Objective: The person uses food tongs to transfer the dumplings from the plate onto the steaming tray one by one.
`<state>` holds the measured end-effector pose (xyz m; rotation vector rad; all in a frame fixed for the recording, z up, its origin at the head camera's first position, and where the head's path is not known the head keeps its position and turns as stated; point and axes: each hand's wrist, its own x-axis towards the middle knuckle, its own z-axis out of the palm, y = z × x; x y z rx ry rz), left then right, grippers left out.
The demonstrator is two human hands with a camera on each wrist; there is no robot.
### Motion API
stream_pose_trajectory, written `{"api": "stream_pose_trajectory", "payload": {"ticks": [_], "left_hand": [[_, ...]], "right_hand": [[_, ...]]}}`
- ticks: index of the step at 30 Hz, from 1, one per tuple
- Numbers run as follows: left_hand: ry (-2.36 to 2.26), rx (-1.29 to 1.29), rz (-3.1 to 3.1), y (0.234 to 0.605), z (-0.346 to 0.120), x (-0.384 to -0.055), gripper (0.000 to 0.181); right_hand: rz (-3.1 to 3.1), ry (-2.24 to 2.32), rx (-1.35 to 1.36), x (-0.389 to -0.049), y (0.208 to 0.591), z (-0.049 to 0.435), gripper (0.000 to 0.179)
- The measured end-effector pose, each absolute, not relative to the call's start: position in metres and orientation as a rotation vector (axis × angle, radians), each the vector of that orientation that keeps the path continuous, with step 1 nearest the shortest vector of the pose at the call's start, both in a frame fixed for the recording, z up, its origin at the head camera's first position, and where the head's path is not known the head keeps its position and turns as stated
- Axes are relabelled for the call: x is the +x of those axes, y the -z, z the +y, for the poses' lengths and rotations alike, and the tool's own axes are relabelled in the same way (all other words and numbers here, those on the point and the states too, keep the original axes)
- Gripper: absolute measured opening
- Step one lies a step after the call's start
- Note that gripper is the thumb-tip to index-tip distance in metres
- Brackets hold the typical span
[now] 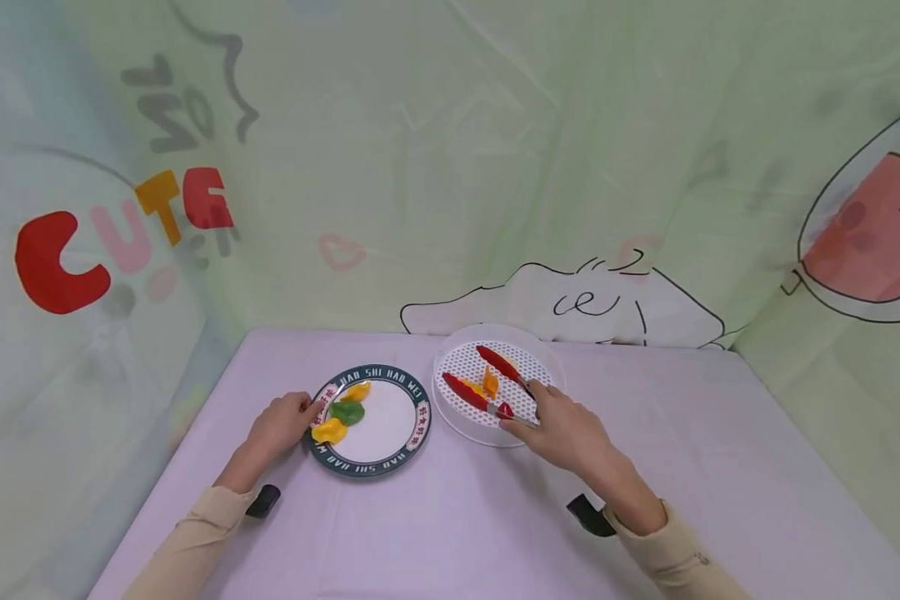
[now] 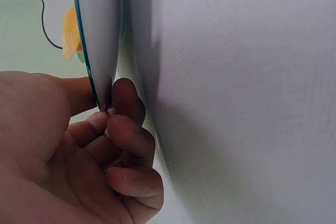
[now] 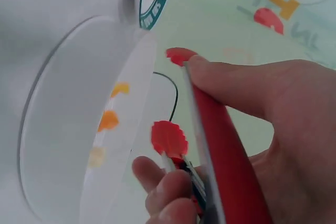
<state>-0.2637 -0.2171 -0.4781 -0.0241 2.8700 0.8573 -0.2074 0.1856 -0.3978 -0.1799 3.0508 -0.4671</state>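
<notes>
My left hand [image 1: 281, 421] grips the left rim of a round plate [image 1: 381, 425], thumb on top and fingers curled beneath the edge in the left wrist view. Two yellow pieces [image 1: 330, 431] and a green piece [image 1: 347, 412] lie on the plate's left side. My right hand [image 1: 573, 429] holds red-tipped tongs [image 1: 465, 392], thumb on one arm, fingers around the other. Their tips are spread apart over a white perforated basket [image 1: 468, 360]. Orange and yellow pieces [image 1: 491, 383] show between the tips, and a small red piece [image 1: 505, 410] shows near the tongs' lower arm.
Plate and basket stand side by side toward the back of a table with a pale lilac cover [image 1: 390, 533]. A printed cloth [image 1: 390, 167] rises behind the table and along both sides. Dark straps [image 1: 591, 515] hang at my wrists.
</notes>
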Motion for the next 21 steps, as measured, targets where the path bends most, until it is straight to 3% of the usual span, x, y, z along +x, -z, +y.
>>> {"api": "stream_pose_trajectory", "payload": {"ticks": [7, 15, 21], "left_hand": [[-0.854, -0.028, 2.860, 0.475, -0.216, -0.265, 0.031], [-0.862, -0.039, 2.838, 0.472, -0.216, -0.263, 0.031], [-0.844, -0.022, 2.851, 0.473, -0.217, -0.262, 0.032]], "right_hand": [[3.005, 0.578, -0.384, -0.203, 0.414, 0.153, 0.094], [2.932, 0.592, -0.648, -0.204, 0.437, 0.110, 0.071], [2.913, 0.496, -0.683, -0.218, 0.441, 0.088, 0.067]]}}
